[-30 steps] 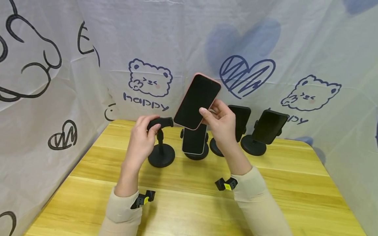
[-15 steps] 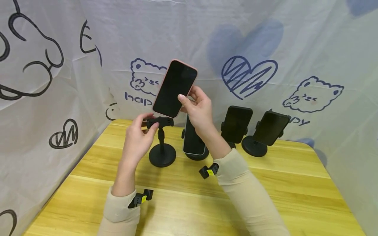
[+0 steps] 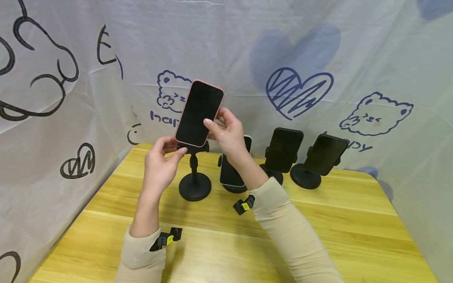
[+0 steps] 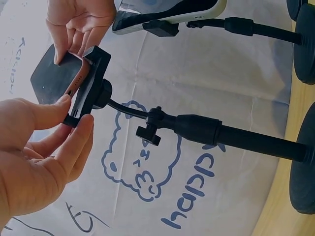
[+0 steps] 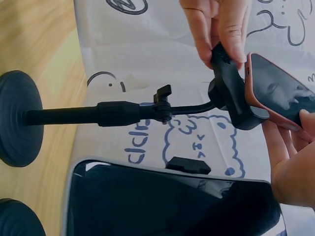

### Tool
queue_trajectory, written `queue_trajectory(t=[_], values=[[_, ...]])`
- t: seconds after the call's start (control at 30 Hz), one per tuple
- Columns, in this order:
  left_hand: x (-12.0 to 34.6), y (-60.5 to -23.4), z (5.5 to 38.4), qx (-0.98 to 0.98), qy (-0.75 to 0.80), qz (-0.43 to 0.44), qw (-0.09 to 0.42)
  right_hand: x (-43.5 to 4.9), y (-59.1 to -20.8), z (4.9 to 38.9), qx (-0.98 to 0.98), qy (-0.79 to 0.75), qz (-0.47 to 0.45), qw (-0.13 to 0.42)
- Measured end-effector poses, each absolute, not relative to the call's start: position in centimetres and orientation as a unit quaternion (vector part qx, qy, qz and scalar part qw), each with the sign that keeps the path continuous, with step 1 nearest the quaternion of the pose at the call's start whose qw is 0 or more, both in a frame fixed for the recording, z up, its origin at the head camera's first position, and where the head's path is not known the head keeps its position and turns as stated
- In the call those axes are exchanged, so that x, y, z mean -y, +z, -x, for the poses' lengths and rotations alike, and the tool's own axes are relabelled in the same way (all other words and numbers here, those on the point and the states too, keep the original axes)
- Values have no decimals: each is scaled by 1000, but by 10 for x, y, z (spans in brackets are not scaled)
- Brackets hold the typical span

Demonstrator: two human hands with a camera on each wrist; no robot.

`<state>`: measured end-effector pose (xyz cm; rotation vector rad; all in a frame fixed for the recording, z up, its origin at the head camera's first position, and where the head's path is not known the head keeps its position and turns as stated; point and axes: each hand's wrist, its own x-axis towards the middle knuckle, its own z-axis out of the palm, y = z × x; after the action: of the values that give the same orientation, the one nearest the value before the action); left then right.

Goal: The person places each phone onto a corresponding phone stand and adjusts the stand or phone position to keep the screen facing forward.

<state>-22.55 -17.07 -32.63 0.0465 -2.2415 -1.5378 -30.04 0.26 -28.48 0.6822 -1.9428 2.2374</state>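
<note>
In the head view, my right hand grips a smartphone in a pink case by its right edge, thumb on the dark screen. The phone leans slightly, its lower end at the clamp of a black phone stand. My left hand pinches the left end of that clamp between thumb and fingers. From the right wrist view, the phone lies right against the clamp's face, and its bottom edge sits close along the holder. Whether the clamp's arms grip it cannot be told.
Right of this stand, another phone with a pale edge sits in a stand, partly behind my right arm. Two more dark phones, one upright and one tilted, stand in holders farther right. A printed cloth hangs behind the wooden table.
My right hand has carried the pink-cased phone leftward, then down onto the stand's clamp. My left hand has stayed at the clamp, shifting slightly left and tilting it to face forward.
</note>
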Motion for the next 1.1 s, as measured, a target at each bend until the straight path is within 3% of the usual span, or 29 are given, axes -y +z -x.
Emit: queue_trajectory(t=[0.2,0.6,1.1], values=[[170,-327,226,798,-560,-15,223,-3,-289,298,647,723,-238,31],[167,-328,228,798,-552,-19,240,-4,-297,299,666,693,-268,55],[177,-326,224,833,-526,-14,172,-10,-296,302,711,638,-290,60]])
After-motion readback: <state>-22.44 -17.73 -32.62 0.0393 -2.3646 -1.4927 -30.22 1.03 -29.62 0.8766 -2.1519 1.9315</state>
